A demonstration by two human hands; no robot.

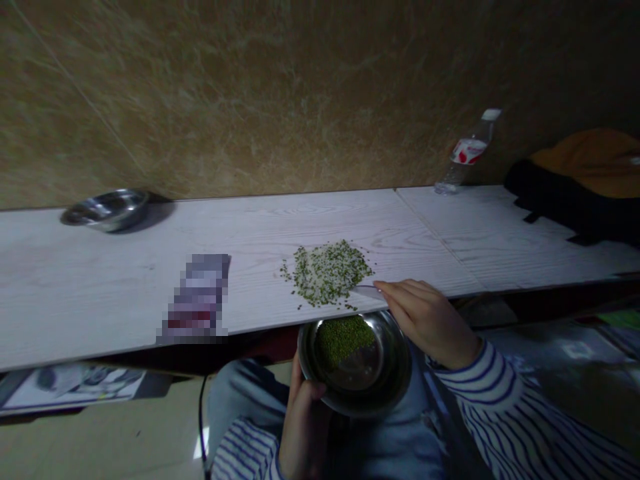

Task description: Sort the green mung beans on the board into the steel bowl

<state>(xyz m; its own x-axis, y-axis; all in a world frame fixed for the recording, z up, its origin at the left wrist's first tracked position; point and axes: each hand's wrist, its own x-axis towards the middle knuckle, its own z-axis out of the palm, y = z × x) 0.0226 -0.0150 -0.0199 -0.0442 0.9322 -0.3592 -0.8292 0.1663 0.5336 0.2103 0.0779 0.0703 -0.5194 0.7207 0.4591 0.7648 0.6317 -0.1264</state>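
Observation:
My left hand (304,412) grips the left rim of a metal bowl (395,373), held just under the table's front edge. Green beans (345,339), which look like mung beans, lie in the bowl's far side. My right hand (430,319) is closed on a thin, pale, flat tool (369,291), perhaps a spoon or a small blade; its kind is not clear. The tool's tip touches the near right side of a spread pile (327,272) of green beans mixed with white grains on the table.
The white wood-grain table (250,233) runs along a marbled wall. A second metal bowl (107,210) stands at the back left, and a blurred-out flat item (197,297) lies left of the pile. Toward the right are a plastic bottle (467,153) and a black and orange-brown cloth item (580,180).

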